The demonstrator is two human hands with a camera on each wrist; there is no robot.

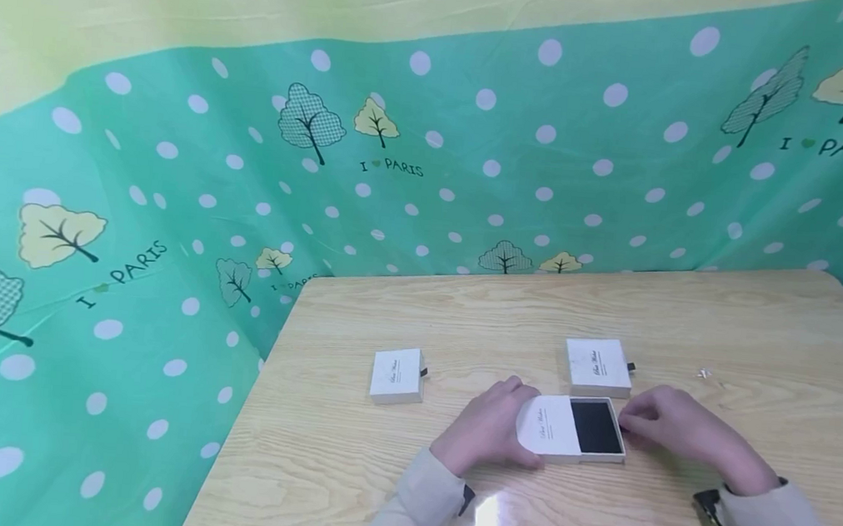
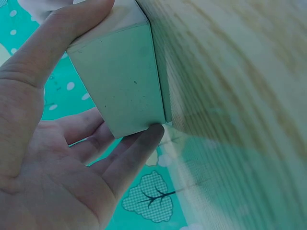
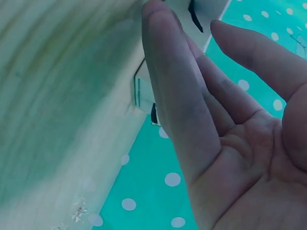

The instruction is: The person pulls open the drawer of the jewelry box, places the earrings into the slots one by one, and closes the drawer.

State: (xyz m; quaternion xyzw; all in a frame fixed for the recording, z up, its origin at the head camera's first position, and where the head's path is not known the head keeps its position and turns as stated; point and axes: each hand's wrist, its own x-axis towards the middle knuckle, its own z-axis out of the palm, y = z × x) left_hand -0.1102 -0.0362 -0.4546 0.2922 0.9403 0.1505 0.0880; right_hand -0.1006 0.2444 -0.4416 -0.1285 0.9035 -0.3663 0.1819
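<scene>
A small white drawer box [image 1: 549,424] with dark lettering lies on the table, its drawer [image 1: 597,427] slid partly out to the right and showing a black lining. My left hand [image 1: 488,426] grips the closed end, thumb on the near side and fingers on the far side, as the left wrist view also shows. Just off the drawer's right end is my right hand [image 1: 674,423]. In the right wrist view its fingers are extended and the thumb stands apart. The black ribbon tab [image 3: 195,17] shows between thumb and fingers, not pinched.
Behind the held box sits another white box [image 1: 596,366] with a black tab. A third white box [image 1: 396,375] lies to the left. A small shiny item [image 1: 704,373] rests on the wooden table [image 1: 313,471]. A green patterned curtain [image 1: 458,191] hangs behind.
</scene>
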